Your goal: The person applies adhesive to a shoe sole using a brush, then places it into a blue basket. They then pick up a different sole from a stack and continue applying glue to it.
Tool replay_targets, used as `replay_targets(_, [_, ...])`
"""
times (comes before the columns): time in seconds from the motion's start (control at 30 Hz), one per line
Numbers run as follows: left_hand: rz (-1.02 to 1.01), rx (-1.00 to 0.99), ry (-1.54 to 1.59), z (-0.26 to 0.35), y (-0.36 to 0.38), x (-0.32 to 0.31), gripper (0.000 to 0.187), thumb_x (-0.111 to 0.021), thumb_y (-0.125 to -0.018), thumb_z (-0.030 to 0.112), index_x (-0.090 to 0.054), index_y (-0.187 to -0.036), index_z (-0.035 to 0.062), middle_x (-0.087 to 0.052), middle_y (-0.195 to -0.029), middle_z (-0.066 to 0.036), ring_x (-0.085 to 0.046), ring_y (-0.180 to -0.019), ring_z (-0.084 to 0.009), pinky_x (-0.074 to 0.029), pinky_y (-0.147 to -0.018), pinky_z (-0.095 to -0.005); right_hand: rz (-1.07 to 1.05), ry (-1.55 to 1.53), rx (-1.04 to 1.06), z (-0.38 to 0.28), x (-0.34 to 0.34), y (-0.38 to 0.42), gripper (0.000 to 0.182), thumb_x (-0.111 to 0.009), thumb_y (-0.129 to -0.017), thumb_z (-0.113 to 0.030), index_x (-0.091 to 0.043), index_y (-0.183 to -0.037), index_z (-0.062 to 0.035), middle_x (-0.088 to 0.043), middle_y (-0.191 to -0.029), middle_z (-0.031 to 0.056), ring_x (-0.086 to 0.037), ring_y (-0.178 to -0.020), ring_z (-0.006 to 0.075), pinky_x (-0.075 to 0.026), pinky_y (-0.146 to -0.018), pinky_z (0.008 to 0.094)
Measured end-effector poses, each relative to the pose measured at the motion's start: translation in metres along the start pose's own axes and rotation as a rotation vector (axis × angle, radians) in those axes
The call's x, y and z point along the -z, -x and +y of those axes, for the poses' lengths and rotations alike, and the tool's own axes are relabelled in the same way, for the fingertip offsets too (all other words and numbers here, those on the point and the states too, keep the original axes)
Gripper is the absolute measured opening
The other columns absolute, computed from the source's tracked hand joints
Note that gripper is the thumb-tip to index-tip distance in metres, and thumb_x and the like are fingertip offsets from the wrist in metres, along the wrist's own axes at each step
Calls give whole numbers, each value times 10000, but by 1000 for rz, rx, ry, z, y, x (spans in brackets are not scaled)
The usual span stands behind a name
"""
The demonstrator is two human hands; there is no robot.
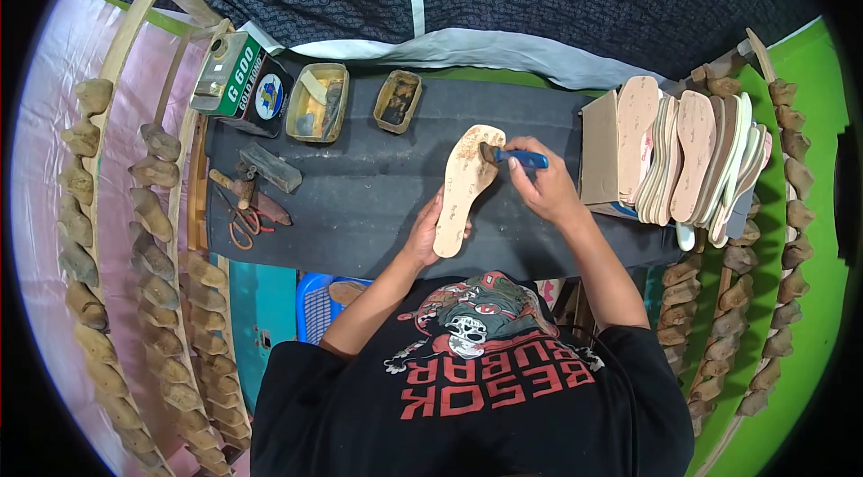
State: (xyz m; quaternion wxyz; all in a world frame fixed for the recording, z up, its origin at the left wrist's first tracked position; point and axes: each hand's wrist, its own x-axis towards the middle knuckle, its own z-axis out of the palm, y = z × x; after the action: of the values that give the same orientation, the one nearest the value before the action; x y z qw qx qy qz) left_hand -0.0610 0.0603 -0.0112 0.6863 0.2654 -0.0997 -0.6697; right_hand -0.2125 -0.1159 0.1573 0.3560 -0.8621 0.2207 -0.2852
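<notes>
A pale tan insole (pixel 456 198) is held above the dark table, its wider end pointing away from me. My left hand (pixel 426 230) is closed around its narrow end, fingers partly hidden underneath. In my right hand (pixel 546 187) is a brush (pixel 521 157) with a blue handle, gripped between thumb and fingers. The bristles touch the wide part of the insole, where a brownish smear shows. Small dark marks dot the rest of its surface.
A yellowish tub (pixel 316 122), a smaller tub (pixel 397 102) and a G 600 can (pixel 241 81) stand at the back left. Scissors (pixel 241 223) and a dark block (pixel 270 168) lie at left. Stacked insoles (pixel 692 158) fill the right end. Racks of shoe lasts (pixel 155 212) flank both sides.
</notes>
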Motion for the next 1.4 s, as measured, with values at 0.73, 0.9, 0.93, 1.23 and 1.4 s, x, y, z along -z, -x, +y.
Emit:
replay_targets(0.73, [56, -49, 14, -1, 0, -5, 680, -500, -1065, 492, -292, -1623, 163, -658, -1176, -105, -719, -877, -236, -630, -734, -382, -59, 27, 141, -12, -5, 13, 222, -688, -872, -52, -619, -1077, -6, -672, -950, 174, -669, -858, 379, -541, -787, 419])
replay_targets(0.9, [59, -61, 11, -1, -2, -6, 658, -486, -1069, 491, -301, -1615, 173, -650, -1208, -113, -722, -883, -247, -635, -740, -392, -116, 3, 97, -17, -8, 19, 217, -680, -875, -47, -621, -1078, 1, -679, -965, 172, -675, -875, 365, -543, -799, 418])
replay_targets(0.93, [62, -62, 0, -1, -2, -6, 655, -483, -1070, 490, -303, -1614, 173, -649, -1212, -114, -721, -885, -247, -635, -742, -392, -71, 0, 96, -14, -7, 17, 217, -680, -876, -47, -622, -1079, 1, -681, -968, 171, -676, -876, 364, -543, -801, 418])
replay_targets(1.23, [68, -81, 19, -1, -3, -9, 658, -484, -1067, 493, -301, -1615, 178, -642, -1227, -114, -714, -897, -241, -630, -757, -386, -122, -8, 83, -22, -13, 22, 201, -672, -886, -56, -628, -1075, -9, -680, -954, 174, -678, -864, 369, -545, -795, 420])
replay_targets(1.4, [48, -76, 5, 0, -3, -8, 664, -484, -1068, 492, -297, -1617, 171, -652, -1200, -112, -715, -899, -238, -628, -755, -384, 7, -5, -62, -16, -4, 7, 167, -631, -949, -78, -622, -1094, 6, -690, -992, 192, -694, -877, 372, -546, -796, 410])
